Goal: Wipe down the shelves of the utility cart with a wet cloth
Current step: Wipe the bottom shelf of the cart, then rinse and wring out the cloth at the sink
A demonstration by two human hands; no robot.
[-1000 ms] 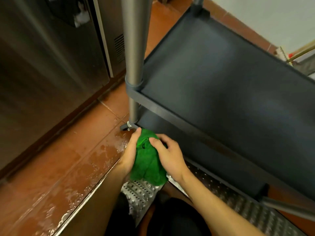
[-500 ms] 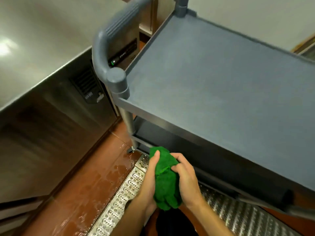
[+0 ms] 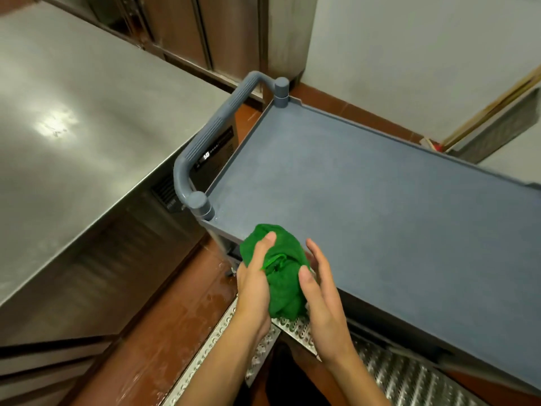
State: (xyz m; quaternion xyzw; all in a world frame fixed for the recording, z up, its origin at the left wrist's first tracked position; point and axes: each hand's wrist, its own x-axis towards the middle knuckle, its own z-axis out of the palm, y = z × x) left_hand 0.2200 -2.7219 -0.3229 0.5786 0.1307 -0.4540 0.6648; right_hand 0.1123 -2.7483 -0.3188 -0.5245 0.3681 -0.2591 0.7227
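Green cloth (image 3: 282, 278) is gripped by the left hand (image 3: 253, 285); right hand (image 3: 320, 294), fingers straight, touches its side. Shelf (image 3: 380, 215) lies at one o'clock, right hand nearer.

counter (image 3: 87, 127): stainless steel, glare patch on top | floor (image 3: 164, 332): red tile (wet near the grate (image 3: 395, 376)) | wall (image 3: 409, 48): white | far: steel cabinet doors (image 3: 181, 27)

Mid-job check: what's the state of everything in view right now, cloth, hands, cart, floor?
green cloth: bunched up, held between both hands.
left hand: grips the cloth, thumb across it.
right hand: fingers straight, thumb touching the cloth.
top shelf: not yet being wiped.
floor tiles: wet in patches.
control display: lit.
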